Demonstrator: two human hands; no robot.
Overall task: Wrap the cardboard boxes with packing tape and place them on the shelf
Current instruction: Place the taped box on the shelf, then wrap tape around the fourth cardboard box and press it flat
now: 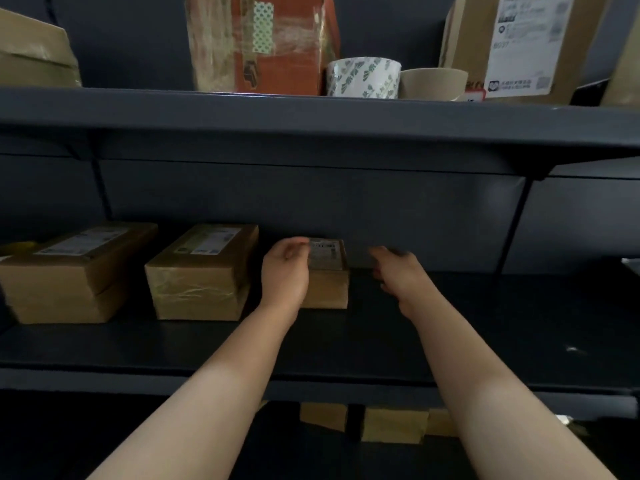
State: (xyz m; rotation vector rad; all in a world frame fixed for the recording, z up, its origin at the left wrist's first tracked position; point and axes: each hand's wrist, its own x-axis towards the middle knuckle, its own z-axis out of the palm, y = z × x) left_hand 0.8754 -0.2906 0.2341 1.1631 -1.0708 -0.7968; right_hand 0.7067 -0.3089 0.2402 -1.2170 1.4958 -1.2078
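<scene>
Small box (329, 289) on shelf (450, 323); left hand (285, 271) relaxed against it, right hand (398, 273) relaxed, apart.

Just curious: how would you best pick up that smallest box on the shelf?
Probably by its left and right faces, from the front: the smallest box lies flat and narrow, with the upper shelf close overhead.

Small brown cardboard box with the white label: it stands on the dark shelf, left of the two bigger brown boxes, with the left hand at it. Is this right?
Not left: the head view shows the small brown cardboard box right of the two bigger brown boxes, on the dark metal shelf, with the left hand at it.
</scene>
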